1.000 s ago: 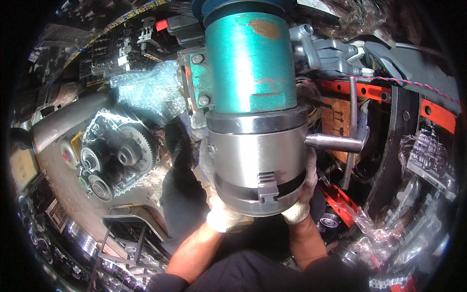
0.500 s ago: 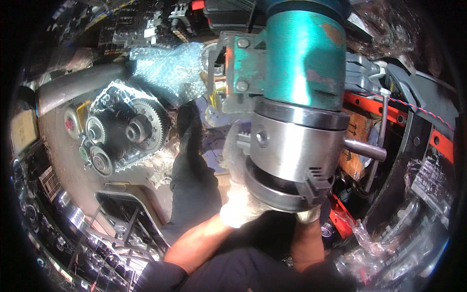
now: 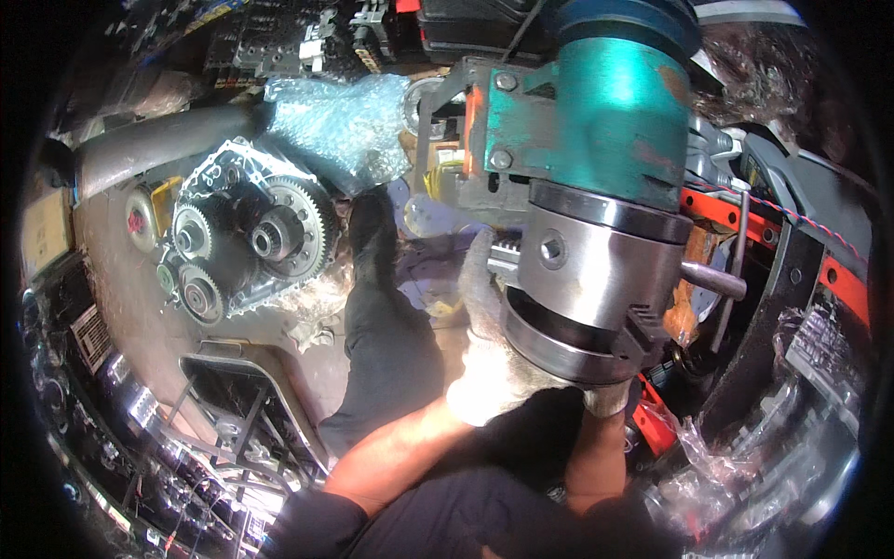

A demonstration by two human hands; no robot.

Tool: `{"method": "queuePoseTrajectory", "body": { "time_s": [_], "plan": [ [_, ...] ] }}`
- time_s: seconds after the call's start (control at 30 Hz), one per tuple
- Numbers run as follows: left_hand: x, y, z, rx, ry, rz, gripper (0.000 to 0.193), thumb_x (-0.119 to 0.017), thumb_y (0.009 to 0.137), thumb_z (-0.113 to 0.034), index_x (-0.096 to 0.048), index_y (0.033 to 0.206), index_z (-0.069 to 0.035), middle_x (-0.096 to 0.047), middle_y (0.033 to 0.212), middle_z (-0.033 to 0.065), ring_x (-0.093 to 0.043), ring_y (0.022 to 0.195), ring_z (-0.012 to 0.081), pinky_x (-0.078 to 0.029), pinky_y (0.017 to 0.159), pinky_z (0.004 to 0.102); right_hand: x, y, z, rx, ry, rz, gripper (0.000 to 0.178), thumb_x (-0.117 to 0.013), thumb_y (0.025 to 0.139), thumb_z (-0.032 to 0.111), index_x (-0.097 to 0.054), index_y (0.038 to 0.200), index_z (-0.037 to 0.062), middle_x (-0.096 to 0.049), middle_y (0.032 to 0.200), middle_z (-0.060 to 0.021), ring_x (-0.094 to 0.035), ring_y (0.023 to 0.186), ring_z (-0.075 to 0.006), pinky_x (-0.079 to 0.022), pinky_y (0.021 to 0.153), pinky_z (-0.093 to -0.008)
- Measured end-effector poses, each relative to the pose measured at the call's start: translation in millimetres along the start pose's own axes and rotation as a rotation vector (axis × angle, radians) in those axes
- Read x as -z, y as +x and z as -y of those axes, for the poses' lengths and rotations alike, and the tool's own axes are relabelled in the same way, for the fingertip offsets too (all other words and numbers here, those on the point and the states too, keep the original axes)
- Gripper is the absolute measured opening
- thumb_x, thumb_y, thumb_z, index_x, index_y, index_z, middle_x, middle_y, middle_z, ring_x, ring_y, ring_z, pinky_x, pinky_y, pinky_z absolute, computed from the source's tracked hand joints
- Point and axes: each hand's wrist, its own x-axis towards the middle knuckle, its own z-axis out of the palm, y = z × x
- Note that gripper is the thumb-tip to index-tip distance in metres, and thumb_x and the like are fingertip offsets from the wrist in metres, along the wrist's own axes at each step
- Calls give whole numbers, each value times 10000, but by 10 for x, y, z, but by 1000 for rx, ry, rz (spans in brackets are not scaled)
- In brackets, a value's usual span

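At the far left, a grey curved housing lies across the scene. Just right of it sits an open gear case with a large toothed gear and smaller gears on its left side. A wad of pale bubble wrap lies at the far side of the gear case, touching its upper edge. Near the lower left, a dark wire frame rests on the floor.

The left hand, in a light work glove, is pressed against the left side of a steel lathe chuck, its fingers reaching up along the chuck body. The chuck is the round, polished lower end of a teal-painted machine head in the centre right, tilted with its face toward the person. A square key socket shows in the chuck body, and a steel handle projects from its right side.

The right hand, also gloved, is below the near edge of the chuck and mostly hidden by it; whether it is closed on the chuck cannot be told. The two hands are apart, on either side of the chuck face.

To the right stand orange-red machine parts and crumpled clear plastic.
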Motion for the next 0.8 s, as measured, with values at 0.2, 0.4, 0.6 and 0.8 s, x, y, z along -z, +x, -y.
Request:
{"method": "queuePoseTrajectory", "body": {
  "time_s": [0.2, 0.4, 0.6, 0.8],
  "plan": [
    [18, 17, -41, -72, 326, -33, 1444, -1000, 700, -265, 43, 1666, -13, -250, 1673, 259, -355, 1537, 377, -346, 1249, 527, -7, 89, 226, -97, -29, 23, 754, -788, 908, 331, -499, 1502, -33, -574, 1449, -297, -611, 1288, -481, -514, 1067, -535],
    [30, 39, -171, -99, 658, -96, 1404, -1009, 691, -324, -78, 1682, 26, -244, 1668, 238, -331, 1539, 377, -346, 1246, 507, 102, 277, 599, -9, -140, 11, 839, -858, 831, 298, -481, 1512, -18, -587, 1435, -304, -630, 1271, -479, -535, 1045, -520],
    [-121, 64, -212, 183, -72, -246, 1413, -1004, 697, -322, -51, 1686, 10, -239, 1670, 235, -347, 1532, 381, -360, 1242, 512, 389, 516, 843, -274, 122, 113, 917, -921, 773, 266, -472, 1526, -4, -665, 1347, -294, -673, 1248, -431, -559, 1037, -473],
    [46, 57, -48, -229, 761, -132, 1536, -1031, 591, -512, -80, 1687, -10, -206, 1665, 279, -270, 1542, 483, -308, 1263, 577, 586, 662, 791, -148, 267, 210, 1000, -922, 736, 142, -421, 1592, 7, -654, 1423, -220, -643, 1314, -344, -528, 1088, -433]
  ]
}}
